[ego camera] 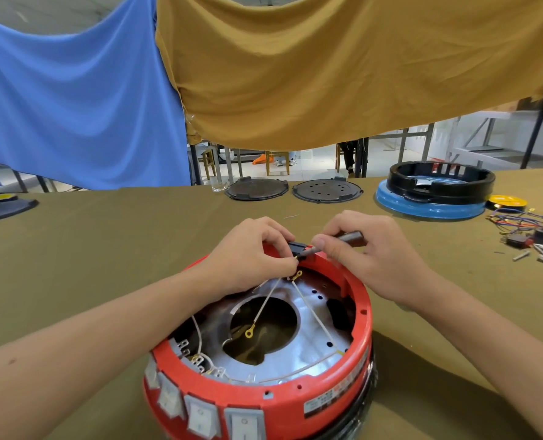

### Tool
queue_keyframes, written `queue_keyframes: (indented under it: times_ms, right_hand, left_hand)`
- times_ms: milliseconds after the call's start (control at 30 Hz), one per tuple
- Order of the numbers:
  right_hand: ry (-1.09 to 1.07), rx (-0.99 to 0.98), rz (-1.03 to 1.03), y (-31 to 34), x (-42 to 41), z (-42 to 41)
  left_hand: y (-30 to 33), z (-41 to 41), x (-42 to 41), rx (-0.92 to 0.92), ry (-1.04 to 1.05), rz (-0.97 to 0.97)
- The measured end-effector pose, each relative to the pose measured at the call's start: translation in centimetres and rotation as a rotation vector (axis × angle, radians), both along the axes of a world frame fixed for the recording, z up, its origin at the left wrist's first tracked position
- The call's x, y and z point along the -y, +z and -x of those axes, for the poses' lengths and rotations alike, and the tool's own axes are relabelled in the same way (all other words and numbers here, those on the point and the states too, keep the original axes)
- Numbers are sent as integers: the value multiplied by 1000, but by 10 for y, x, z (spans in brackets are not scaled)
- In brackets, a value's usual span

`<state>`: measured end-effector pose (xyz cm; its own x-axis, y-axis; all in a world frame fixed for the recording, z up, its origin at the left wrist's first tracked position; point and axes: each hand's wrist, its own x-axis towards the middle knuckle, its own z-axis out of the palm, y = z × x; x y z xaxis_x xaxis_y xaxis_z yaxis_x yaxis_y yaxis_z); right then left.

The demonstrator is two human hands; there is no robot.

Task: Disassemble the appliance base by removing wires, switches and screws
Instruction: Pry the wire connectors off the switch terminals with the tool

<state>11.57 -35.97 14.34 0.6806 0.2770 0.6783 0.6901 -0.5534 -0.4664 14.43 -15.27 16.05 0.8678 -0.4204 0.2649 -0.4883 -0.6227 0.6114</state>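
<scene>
Ahead of me a blue cloth [73, 100] hangs on the left and a mustard cloth [343, 68] on the right (both sagging). Under them I see pale floor [314, 163], wooden chairs [276, 160] and grey metal frames [473, 134] far right.

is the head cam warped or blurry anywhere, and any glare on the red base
Head view: wide-angle bending curves the table edge and stretches both forearms at the corners; the hands, left and right, are fairly sharp; soft glare sits on the metal plate inside the red base; the white switches near the bottom edge look smeared; the base casts a shadow to its right.
</scene>
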Motion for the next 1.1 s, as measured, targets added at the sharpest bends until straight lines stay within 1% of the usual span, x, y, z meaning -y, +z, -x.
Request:
queue_keyframes:
  times_ms: [100, 333, 600, 733, 833, 1000, 1033, 1100]
  right_hand:
    - [71, -144, -155, -2, 2, -3]
    - [156, -414, -408, -5, 10, -13]
    - [197, -552, -467, -3, 12, -19]
    - [196, -604, -445, -3, 11, -21]
    - [187, -613, -425, -4, 10, -21]
    - [169, -500, -463, 2, 10, -19]
    - [168, -480, -455, 3, 11, -18]
    - [151, -424, -372, 3, 10, -16]
  left_hand:
    - [0, 0, 0, -5, -3, 5]
    - [0, -1, -1, -7, -4, -3]
    - [0, -1, 0, -10, -3, -6]
    - [0, -1, 0, -10, 1, -8]
    - [0, 0, 0, -7, 4, -13]
    - [1, 0, -1, -8, -2, -22]
    - [1, 0, -1, -8, -2, -22]
    - [1, 0, -1, -7, 3, -21]
